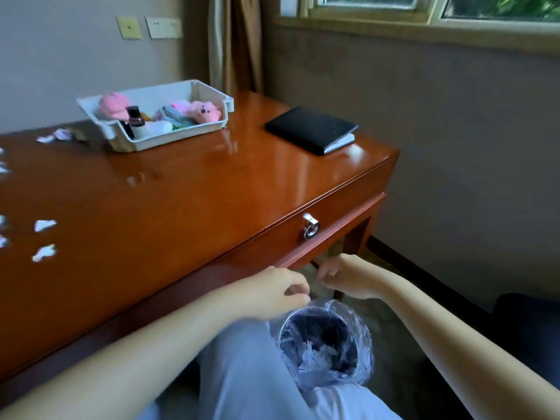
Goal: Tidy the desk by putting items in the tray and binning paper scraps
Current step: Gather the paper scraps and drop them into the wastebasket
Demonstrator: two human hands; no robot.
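Currently we are holding our left hand (281, 291) and right hand (342, 278) over the lined bin (325, 344) at six o'clock, both curled; we cannot tell whether either is grasping anything. Loose paper scraps (45, 225) are lying at nine o'clock, tray (181, 133) at eleven.

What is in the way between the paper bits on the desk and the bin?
Nothing visible. The paper scraps lie on the bare desk, and the bin stands open-topped on the floor below the desk's front edge.

Head-worn view, angled down, desk (212, 192) close ahead
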